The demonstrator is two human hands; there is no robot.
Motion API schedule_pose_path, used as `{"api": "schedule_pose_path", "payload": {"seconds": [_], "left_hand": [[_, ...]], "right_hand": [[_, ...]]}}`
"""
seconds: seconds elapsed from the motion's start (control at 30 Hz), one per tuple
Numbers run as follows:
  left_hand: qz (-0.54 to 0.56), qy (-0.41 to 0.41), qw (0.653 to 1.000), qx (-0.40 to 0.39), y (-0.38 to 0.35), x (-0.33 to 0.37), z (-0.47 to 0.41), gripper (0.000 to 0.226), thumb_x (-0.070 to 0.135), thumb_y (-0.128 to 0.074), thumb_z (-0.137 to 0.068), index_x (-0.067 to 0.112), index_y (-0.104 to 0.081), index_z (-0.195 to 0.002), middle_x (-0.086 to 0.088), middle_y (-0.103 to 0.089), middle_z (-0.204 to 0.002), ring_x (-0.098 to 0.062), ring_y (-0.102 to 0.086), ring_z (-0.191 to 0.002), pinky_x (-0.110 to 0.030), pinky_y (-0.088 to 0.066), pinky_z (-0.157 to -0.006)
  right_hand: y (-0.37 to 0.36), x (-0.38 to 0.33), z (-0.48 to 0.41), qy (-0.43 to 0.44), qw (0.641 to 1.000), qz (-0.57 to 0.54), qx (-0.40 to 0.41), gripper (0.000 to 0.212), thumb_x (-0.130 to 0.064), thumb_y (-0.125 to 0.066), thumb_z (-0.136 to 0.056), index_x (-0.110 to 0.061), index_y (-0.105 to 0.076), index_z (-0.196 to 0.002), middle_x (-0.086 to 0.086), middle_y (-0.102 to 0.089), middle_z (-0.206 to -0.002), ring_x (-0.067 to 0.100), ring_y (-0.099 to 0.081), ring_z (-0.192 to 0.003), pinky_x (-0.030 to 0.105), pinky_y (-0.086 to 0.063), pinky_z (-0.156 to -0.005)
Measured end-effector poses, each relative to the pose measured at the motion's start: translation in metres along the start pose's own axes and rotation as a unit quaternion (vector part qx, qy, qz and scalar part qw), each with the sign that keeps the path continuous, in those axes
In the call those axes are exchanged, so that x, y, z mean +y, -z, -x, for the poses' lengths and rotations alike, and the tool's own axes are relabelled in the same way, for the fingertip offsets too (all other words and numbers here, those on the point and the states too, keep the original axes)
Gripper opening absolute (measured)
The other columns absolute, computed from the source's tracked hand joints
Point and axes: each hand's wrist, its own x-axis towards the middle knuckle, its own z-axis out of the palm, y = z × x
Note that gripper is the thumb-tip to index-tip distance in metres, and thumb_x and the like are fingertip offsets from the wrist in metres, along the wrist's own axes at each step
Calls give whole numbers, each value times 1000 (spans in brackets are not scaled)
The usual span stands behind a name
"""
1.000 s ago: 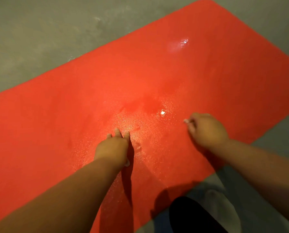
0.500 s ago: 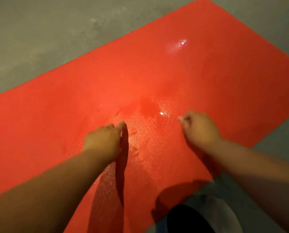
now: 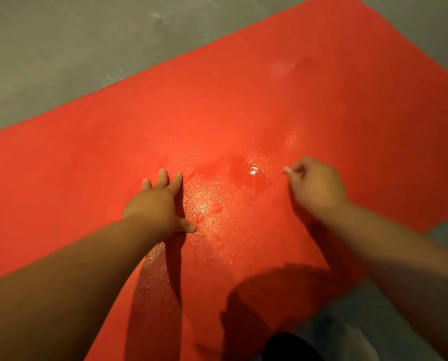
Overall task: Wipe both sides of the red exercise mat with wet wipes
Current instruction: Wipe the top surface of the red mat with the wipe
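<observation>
The red exercise mat (image 3: 243, 105) lies flat on the floor and fills most of the view. Its middle glistens with wet patches. My left hand (image 3: 157, 204) presses flat on the mat with the fingers spread, left of the wet area. My right hand (image 3: 314, 186) is curled on the mat to the right of it. A small white bit, seemingly a wet wipe (image 3: 286, 170), sticks out between its fingers; the rest of it is hidden in the hand.
Grey concrete floor (image 3: 61, 48) surrounds the mat at the top left and the bottom right. My knee in dark clothing (image 3: 288, 347) shows at the bottom edge, near the mat's near edge.
My left hand slid left, then opened out flat with its fingers spread. My right hand shifted slightly left and kept its grip.
</observation>
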Motion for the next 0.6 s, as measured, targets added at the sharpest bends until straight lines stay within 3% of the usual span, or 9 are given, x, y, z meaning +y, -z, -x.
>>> {"api": "schedule_pose_path", "payload": {"seconds": [0.07, 0.17, 0.23, 0.3, 0.37, 0.43, 0.5, 0.6], "left_hand": [[-2, -2, 1000, 2, -1, 1, 0, 125, 61, -76, -65, 31, 9, -152, 1, 15, -160, -36, 1, -146, -50, -31, -109], [-2, 0, 1000, 6, -2, -1, -1, 125, 61, -76, -65, 32, 8, -152, 2, 15, -160, -36, 1, -147, -50, -32, -108], [-3, -2, 1000, 9, -2, -1, 0, 125, 62, -76, -65, 32, 8, -152, 2, 14, -160, -36, 0, -147, -51, -33, -108], [-6, -2, 1000, 8, -3, -1, 0, 125, 63, -75, -65, 32, 8, -152, 2, 15, -160, -35, 0, -147, -52, -33, -107], [-4, -5, 1000, 10, -4, -2, -2, 125, 63, -75, -65, 32, 9, -152, 2, 15, -160, -36, 1, -147, -51, -31, -108], [-1, -10, 1000, 9, -4, -3, -2, 125, 63, -75, -65, 32, 9, -152, 2, 16, -160, -36, 1, -147, -51, -31, -109], [-3, -13, 1000, 11, -5, -3, -2, 124, 64, -74, -65, 32, 10, -151, 2, 16, -160, -36, 2, -147, -50, -32, -108], [-8, -16, 1000, 12, -5, -3, -2, 124, 65, -73, -66, 32, 10, -151, 2, 16, -160, -36, 2, -147, -50, -35, -106]], "right_hand": [[17, 10, -21, -43, 998, 24, 48, 16, -30, -58, -91, -16, -64, -89, 15, -69, -94, 35, -62, -90, 33, -44, -69], [-10, -16, 6, 50, 997, 51, 9, 12, -25, -55, -92, -17, -63, -92, 11, -67, -96, 32, -59, -92, 33, -42, -70], [-38, -45, 53, 167, 982, 55, -71, 12, -22, -51, -92, -21, -60, -99, 5, -64, -101, 26, -55, -97, 34, -45, -78], [-55, -68, 97, 288, 937, 65, -189, 17, -18, -50, -91, -23, -56, -106, 2, -59, -106, 22, -50, -104, 36, -46, -83], [-52, -72, 108, 350, 904, 79, -232, 18, -19, -48, -93, -23, -55, -109, 0, -58, -109, 20, -47, -107, 36, -45, -84], [-41, -57, 76, 298, 937, 74, -168, 14, -27, -45, -96, -25, -55, -106, -1, -60, -106, 20, -49, -106, 35, -46, -83], [-21, -32, 26, 177, 979, 84, -63, 16, -33, -47, -96, -22, -57, -100, 6, -63, -100, 27, -55, -100, 35, -45, -77], [10, -2, -28, -3, 994, 99, 48, 22, -33, -52, -95, -12, -60, -97, 19, -65, -100, 37, -59, -97, 37, -44, -72]]}}
